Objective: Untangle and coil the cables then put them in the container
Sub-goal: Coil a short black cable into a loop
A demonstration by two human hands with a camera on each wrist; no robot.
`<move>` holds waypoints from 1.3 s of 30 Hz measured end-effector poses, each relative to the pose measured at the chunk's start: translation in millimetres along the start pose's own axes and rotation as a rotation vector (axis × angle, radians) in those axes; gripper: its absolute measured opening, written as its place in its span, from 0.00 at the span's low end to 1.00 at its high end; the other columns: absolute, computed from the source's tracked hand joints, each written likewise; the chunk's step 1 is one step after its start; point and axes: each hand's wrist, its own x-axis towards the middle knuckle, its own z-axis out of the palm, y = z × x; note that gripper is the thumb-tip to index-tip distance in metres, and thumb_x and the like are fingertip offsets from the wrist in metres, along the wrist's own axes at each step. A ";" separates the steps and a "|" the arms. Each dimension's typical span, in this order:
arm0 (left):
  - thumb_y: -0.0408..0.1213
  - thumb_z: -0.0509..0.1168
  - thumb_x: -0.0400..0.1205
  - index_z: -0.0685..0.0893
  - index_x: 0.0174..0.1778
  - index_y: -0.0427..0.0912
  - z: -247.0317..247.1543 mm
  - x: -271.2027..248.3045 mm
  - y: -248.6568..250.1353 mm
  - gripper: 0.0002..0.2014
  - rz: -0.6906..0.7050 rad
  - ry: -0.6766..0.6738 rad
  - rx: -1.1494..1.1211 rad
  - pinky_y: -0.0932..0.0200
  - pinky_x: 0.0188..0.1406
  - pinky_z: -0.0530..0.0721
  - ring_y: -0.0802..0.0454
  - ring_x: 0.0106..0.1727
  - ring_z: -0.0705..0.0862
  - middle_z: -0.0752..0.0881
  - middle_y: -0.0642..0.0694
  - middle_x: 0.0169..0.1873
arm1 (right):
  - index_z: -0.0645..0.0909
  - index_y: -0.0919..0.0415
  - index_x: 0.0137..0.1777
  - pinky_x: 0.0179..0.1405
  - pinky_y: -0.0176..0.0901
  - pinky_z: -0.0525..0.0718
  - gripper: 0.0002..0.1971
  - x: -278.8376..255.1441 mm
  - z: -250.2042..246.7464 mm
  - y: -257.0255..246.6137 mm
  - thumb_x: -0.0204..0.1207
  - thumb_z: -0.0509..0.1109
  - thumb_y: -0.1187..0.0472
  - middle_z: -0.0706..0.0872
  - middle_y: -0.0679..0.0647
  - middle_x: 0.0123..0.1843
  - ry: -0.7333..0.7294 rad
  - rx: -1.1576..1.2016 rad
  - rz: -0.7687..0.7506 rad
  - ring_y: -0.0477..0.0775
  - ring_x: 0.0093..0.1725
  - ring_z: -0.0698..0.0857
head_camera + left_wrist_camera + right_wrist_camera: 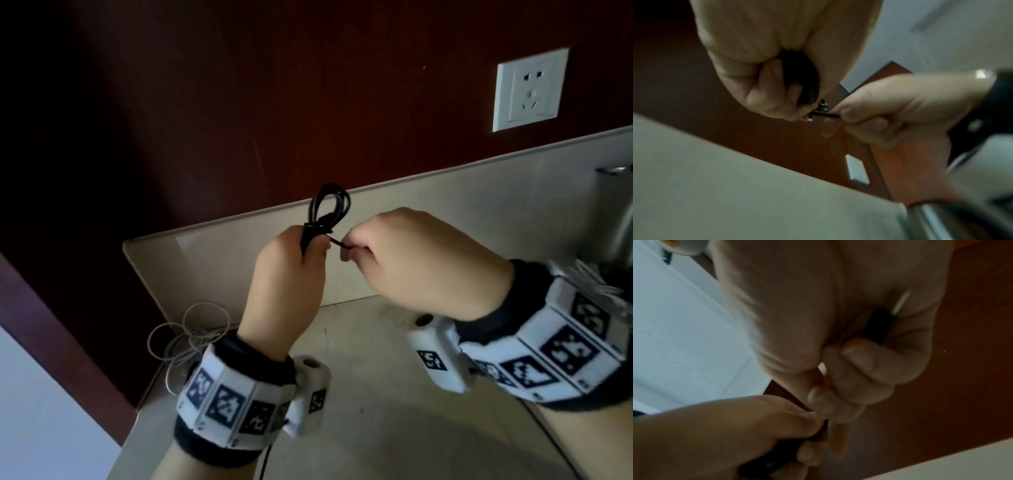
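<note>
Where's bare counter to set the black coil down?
Bare counter lies between the two wrists and toward the near edge. Crowded: white cable tangled at the left corner by the left hand; metal vessel at far right, behind the right hand.

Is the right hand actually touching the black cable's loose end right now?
Touching. In the left wrist view the right hand pinches the black cable end, pulled straight out from the bundle gripped by the left hand.
</note>
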 end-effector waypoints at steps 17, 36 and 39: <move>0.33 0.74 0.79 0.92 0.53 0.47 -9.0 -2.9 -3.3 0.09 0.317 -0.525 0.063 0.63 0.50 0.85 0.60 0.49 0.87 0.87 0.60 0.45 | 0.88 0.54 0.37 0.29 0.40 0.79 0.08 7.9 -9.4 20.2 0.71 0.78 0.51 0.87 0.45 0.30 0.001 0.584 -0.032 0.46 0.28 0.82; 0.29 0.62 0.87 0.79 0.55 0.35 -18.7 -2.0 11.0 0.04 -0.057 0.014 -0.635 0.52 0.31 0.85 0.39 0.40 0.91 0.92 0.42 0.42 | 0.90 0.57 0.54 0.48 0.35 0.86 0.09 13.1 22.3 8.3 0.75 0.78 0.63 0.89 0.47 0.48 0.505 0.589 -0.236 0.42 0.48 0.88; 0.28 0.63 0.86 0.80 0.52 0.36 -15.6 -4.7 19.1 0.02 -0.149 -0.008 -0.740 0.54 0.38 0.90 0.46 0.37 0.92 0.92 0.44 0.38 | 0.91 0.55 0.54 0.53 0.35 0.83 0.10 14.5 20.3 6.8 0.73 0.79 0.62 0.85 0.51 0.49 0.550 0.482 -0.309 0.45 0.52 0.84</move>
